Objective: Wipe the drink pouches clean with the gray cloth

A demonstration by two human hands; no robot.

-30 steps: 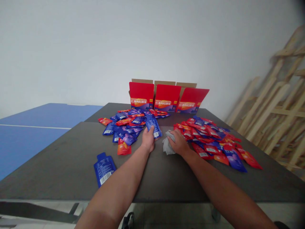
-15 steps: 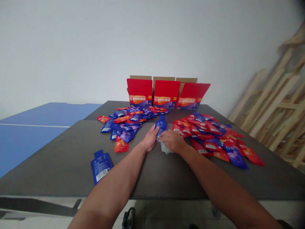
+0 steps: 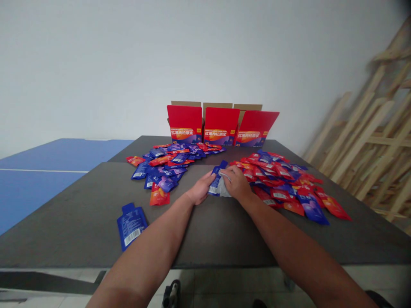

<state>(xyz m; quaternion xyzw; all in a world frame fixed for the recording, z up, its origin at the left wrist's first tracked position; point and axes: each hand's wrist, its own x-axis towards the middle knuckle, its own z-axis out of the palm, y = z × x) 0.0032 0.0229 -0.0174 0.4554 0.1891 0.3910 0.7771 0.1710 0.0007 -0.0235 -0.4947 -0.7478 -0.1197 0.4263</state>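
My left hand (image 3: 201, 189) grips a blue pouch (image 3: 214, 185) by its left edge, thumb on top, above the middle of the dark table. A pale grey cloth (image 3: 224, 188) is bunched in my right hand (image 3: 238, 183), which presses it against the pouch's right side. Part of the pouch is hidden behind the cloth and fingers. Another blue pouch (image 3: 132, 226) with a barcode lies alone near the front left, partly covered by my left forearm.
Piles of red and blue pouches lie left (image 3: 167, 171) and right (image 3: 279, 179) of my hands. At the back stand three open red cartons (image 3: 221, 124). A blue table (image 3: 58, 179) adjoins on the left; wooden slats (image 3: 369, 141) lean at the right.
My right hand has moved the cloth from the pouch's lower end up along its right side. The pouch is now tilted to the right, still in my left hand.
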